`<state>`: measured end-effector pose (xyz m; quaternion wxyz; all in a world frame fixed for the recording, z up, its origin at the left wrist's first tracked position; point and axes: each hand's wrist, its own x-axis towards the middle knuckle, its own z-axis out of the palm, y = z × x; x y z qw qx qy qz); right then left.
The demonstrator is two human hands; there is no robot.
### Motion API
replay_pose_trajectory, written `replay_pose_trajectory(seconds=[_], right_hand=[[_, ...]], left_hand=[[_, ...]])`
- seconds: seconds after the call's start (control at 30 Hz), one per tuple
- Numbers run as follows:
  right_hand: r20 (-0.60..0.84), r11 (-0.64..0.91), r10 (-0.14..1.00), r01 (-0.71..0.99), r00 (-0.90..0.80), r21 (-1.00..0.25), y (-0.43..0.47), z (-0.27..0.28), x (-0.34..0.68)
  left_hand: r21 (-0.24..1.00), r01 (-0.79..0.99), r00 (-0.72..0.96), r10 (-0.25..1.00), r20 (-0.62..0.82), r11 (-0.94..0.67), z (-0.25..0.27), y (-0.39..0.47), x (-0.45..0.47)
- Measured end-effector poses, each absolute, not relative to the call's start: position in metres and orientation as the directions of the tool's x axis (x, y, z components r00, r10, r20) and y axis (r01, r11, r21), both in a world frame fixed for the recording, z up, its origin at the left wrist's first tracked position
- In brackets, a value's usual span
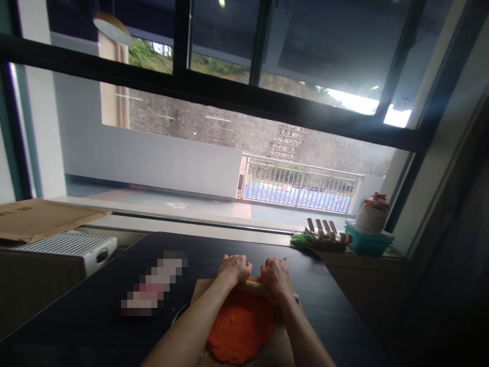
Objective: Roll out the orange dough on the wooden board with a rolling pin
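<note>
An orange sheet of dough (pixel 241 329), flat and roughly round, lies on a light wooden board (pixel 280 339). Across its far edge rests a wooden rolling pin (pixel 259 289), partly covered by my hands and forearms. My left hand (pixel 235 268) is closed at the pin's left part, fingers curled. Closed as well, my right hand (pixel 275 275) grips the pin further right, and the pin's right end shows beyond the wrist. A bit of orange shows between the two hands, at the far side of the pin.
The board sits on a dark table (pixel 328 306). A blurred-out item (pixel 153 288) lies to the left. On the windowsill at right stand a brown rack (pixel 330 237), a green item (pixel 301 239) and a teal box (pixel 369 239) with a jar (pixel 372 214) on top. Brown cardboard (pixel 49 216) is at far left.
</note>
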<state>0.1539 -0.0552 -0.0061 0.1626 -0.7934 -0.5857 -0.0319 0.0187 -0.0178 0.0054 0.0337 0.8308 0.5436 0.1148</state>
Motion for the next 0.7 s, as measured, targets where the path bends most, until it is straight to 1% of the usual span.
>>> replay_pose_trajectory(seconds=[0.23,0.43,0.6,0.7], right_hand=[[0.239,-0.257,0.921,0.941,0.308,-0.221,-0.072,-0.006,0.146],[0.309,-0.242,0.903,0.947,0.300,-0.213,-0.106,-0.010,0.131],[0.336,-0.225,0.895,0.947,0.295,-0.231,-0.119,-0.012,0.124],[0.351,-0.234,0.885,0.945,0.304,-0.229,-0.114,-0.011,0.126]], left_hand=[[0.166,0.894,0.383,0.902,0.200,-0.417,0.001,-0.030,0.012],[0.155,0.886,0.394,0.886,0.245,-0.436,-0.010,-0.057,-0.002],[0.147,0.844,0.455,0.833,0.315,-0.517,-0.013,-0.071,-0.013],[0.165,0.851,0.427,0.839,0.338,-0.499,-0.012,-0.068,-0.011]])
